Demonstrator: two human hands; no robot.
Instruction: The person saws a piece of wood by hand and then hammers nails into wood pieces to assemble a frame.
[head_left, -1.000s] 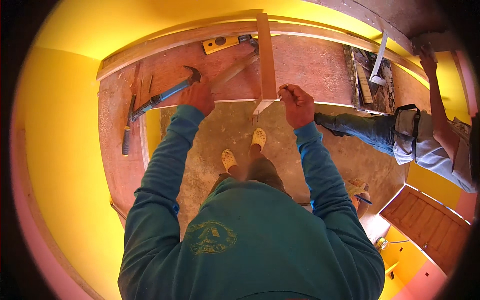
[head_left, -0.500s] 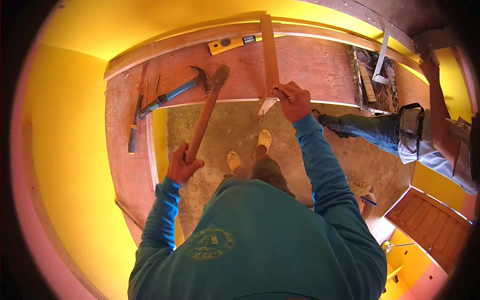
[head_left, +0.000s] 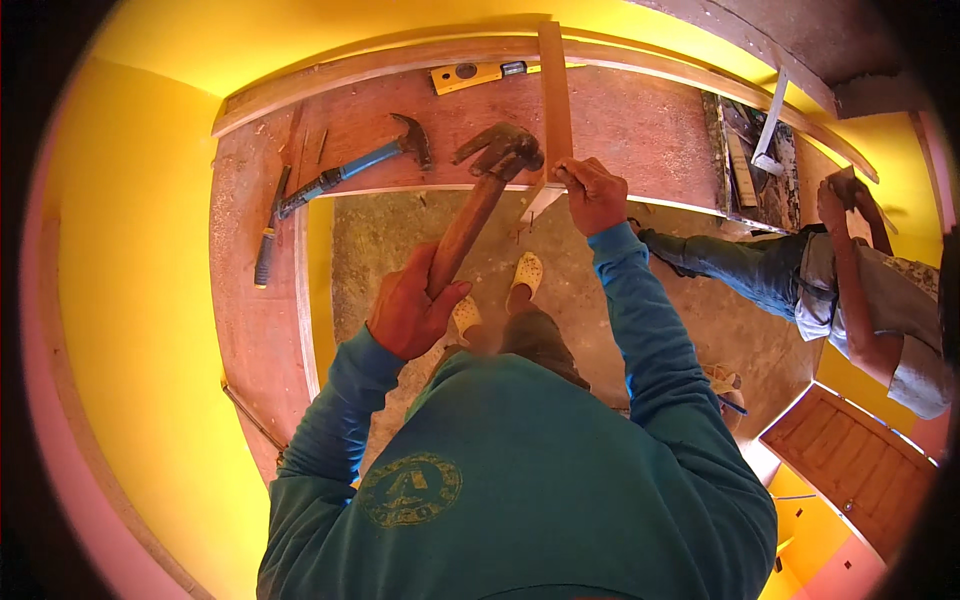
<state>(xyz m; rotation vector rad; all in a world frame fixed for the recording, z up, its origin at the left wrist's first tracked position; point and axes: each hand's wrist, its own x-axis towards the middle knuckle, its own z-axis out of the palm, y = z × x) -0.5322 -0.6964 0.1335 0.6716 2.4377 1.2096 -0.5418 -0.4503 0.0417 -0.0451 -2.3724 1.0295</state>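
Observation:
My left hand point(head_left: 412, 305) is wrapped round the wooden handle of a claw hammer point(head_left: 468, 225). The hammer's dark head is raised just left of the near end of a wooden strip point(head_left: 556, 100). At that end my right hand point(head_left: 595, 195) is closed in a pinch against the wood; whatever sits between its fingertips is too small to make out. A pale piece of wood point(head_left: 541, 203) slants down from the strip's end, with thin nails point(head_left: 531, 216) sticking out of it.
A second claw hammer point(head_left: 360, 165), blue-handled, a chisel-like tool point(head_left: 268, 235) and a yellow spirit level point(head_left: 467, 76) lie on the reddish bench point(head_left: 640, 140). A dark tray point(head_left: 750, 170) with wood scraps stands right. Beyond it, another person point(head_left: 850, 270) holds a small block.
My left hand has brought the hammer right, toward the strip's end. My right hand stays at the wood. The other person's hands have come together lower down.

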